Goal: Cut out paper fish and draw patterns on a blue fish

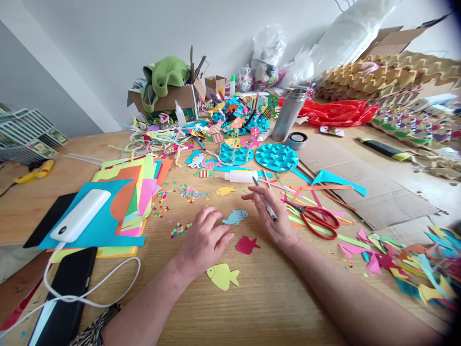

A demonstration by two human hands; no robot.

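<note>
My right hand (pixel 272 216) is closed around a grey and white marker pen (pixel 269 210), just right of a light blue paper fish (pixel 235 217) with drawn stripes. My left hand (pixel 207 235) rests on the table at the left of that fish, palm down, fingers loosely extended and holding nothing. Between the hands lies a red paper fish (pixel 248 245). A yellow-green fish (pixel 223 277) with a drawn eye is below my left hand. Farther up sits an orange-yellow fish (pixel 225 191). Red-handled scissors (pixel 319 221) lie right of my right hand.
Colored paper sheets (pixel 144 192) carry a white power bank (pixel 81 215) at left. Confetti (pixel 190 193), a glue bottle (pixel 240 176) and blue discs (pixel 276 157) lie ahead. A metal flask (pixel 289 115) stands behind. Paper scraps (pixel 414 262) cover the right side.
</note>
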